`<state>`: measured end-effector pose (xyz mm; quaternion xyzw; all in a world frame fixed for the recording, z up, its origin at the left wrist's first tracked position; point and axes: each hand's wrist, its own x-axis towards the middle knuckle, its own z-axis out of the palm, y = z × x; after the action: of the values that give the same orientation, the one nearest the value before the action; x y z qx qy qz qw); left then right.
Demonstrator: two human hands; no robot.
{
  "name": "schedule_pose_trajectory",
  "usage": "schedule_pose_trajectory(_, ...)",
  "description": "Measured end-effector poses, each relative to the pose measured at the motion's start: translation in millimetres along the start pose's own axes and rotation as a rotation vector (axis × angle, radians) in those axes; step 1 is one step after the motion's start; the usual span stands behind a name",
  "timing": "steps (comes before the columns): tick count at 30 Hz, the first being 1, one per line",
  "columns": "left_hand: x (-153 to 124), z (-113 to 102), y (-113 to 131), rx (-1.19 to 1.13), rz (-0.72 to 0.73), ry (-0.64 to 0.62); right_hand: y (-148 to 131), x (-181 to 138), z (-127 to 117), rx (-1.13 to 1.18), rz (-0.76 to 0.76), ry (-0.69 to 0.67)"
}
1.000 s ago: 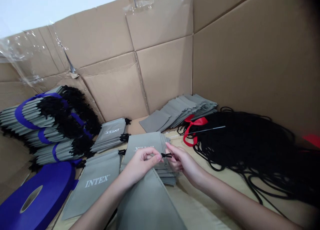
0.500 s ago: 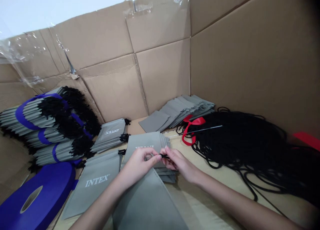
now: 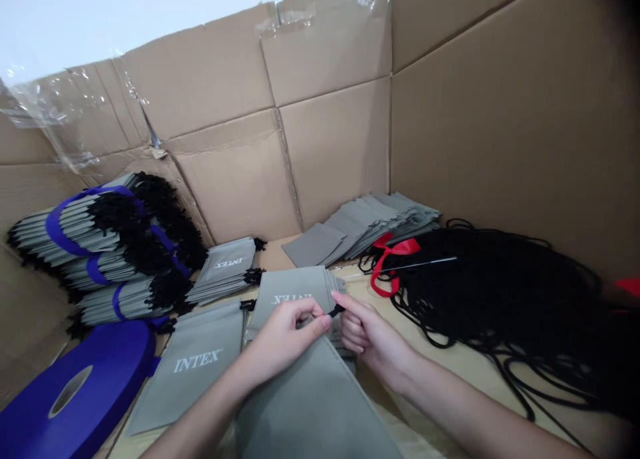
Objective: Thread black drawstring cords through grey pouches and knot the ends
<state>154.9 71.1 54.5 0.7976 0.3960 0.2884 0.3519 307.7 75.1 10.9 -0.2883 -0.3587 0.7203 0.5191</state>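
Above grey INTEX bags [image 3: 293,289], left hand [image 3: 283,336] and right hand [image 3: 373,336] pinching a black cord [image 3: 336,310].

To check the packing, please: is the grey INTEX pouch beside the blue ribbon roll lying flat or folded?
Flat: the grey INTEX pouch lies spread out, logo upward, with no fold visible.
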Motion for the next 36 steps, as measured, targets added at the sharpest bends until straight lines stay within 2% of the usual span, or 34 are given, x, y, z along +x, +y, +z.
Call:
schedule_pose_trajectory(5,1,4,1,0.118,0.062,0.072,-13,-1,3,0.092,0.078,0.074)
schedule_pose_trajectory(11,0,2,8,-0.005,0.069,0.058,-25,-5,8,0.098,0.044,0.076)
schedule_pose_trajectory(16,0,-6,9,-0.050,0.031,-0.003,-26,-5,3,-0.059,-0.099,-0.015)
schedule_pose_trajectory(19,-1,-16,7,-0.082,-0.047,-0.107,-27,1,-5,-0.030,0.014,-0.122)
schedule_pose_trajectory(21,-3,-25,7,-0.126,-0.073,-0.111,-26,6,-10,0.059,0.107,-0.163)
schedule_pose_trajectory(24,-6,-36,7,-0.426,-0.029,0.053,-23,9,-13,0.090,0.177,-0.206)
schedule_pose_trajectory(27,-7,-43,3,-0.875,0.070,0.194,-17,2,-4,-0.045,0.172,-0.316)
schedule_pose_trajectory(29,-5,-46,-2,-1.077,0.174,0.255,-10,-7,5,-0.140,0.155,-0.398)
schedule_pose_trajectory(33,-1,-49,-8,-1.244,0.318,0.464,10,-22,18,-0.269,0.220,-0.505)
schedule_pose_trajectory(36,2,-53,-7,-1.246,0.293,0.468,32,-26,20,-0.212,0.299,-0.541)
